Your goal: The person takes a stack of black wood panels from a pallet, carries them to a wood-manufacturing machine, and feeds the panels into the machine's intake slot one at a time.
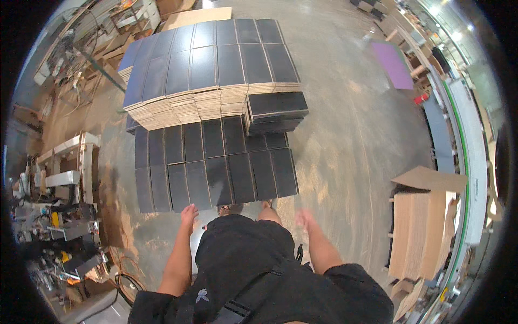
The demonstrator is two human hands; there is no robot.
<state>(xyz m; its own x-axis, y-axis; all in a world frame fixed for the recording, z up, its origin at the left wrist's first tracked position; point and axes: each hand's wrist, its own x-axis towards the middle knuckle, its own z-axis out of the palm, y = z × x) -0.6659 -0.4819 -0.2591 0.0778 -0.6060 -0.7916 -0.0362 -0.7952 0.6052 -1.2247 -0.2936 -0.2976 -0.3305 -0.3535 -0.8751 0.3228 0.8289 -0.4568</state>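
Note:
My left hand (189,215) hangs beside my left hip with nothing in it, its fingers loosely apart. On the other side, my right hand (306,218) is smeared by motion and its fingers cannot be made out; no object shows in it. Both hands are apart from the boards. In front of my feet lies a low layer of black rectangular boards (216,175), set in rows. Behind it rises a taller block of stacked black-faced boards (208,67) with pale wood edges. A short separate stack of black boards (277,108) stands at its right front corner.
To my right, tall stacks of brown boards (415,232) stand beside a long machine (465,156) with a green stripe. A purple sheet (392,65) lies farther up. Machinery (62,216) crowds the left, and a large fan (70,40) stands far left.

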